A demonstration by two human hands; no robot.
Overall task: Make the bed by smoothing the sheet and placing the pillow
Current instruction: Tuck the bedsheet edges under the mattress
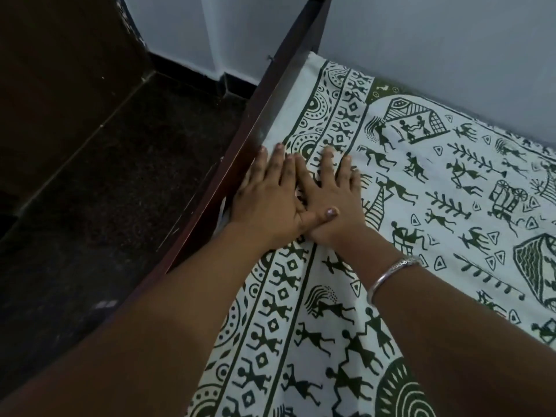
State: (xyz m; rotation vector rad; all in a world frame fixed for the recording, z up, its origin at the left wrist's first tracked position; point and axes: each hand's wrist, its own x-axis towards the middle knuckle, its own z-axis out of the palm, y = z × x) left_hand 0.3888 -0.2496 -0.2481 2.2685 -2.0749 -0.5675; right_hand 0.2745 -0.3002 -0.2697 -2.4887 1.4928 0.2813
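- Pale wall (421, 40) behind, dark floor (105, 176) to the left; a brown wooden bed rail (270, 100) runs along the bed's left edge.
- Sheet (391, 296), white with green figures, covers the mattress right up to the rail. Pillow not in view.
- Left hand (264, 194) lies flat on the sheet just beside the rail, fingers straight, gripping nothing.
- Right hand (334, 188), a metal bangle (391, 275) on its wrist, is also flat and spread. It touches the left hand, whose thumb lies across its base.
- Judgement: smoothing is under way at the rail edge.
- To do it well: keep the palms flat and the pressure even, and sweep outward from the rail across the print so slack is pushed away rather than bunched.
- Seat the border against the rail, minding the fingertips there.
- The pillow comes afterwards.
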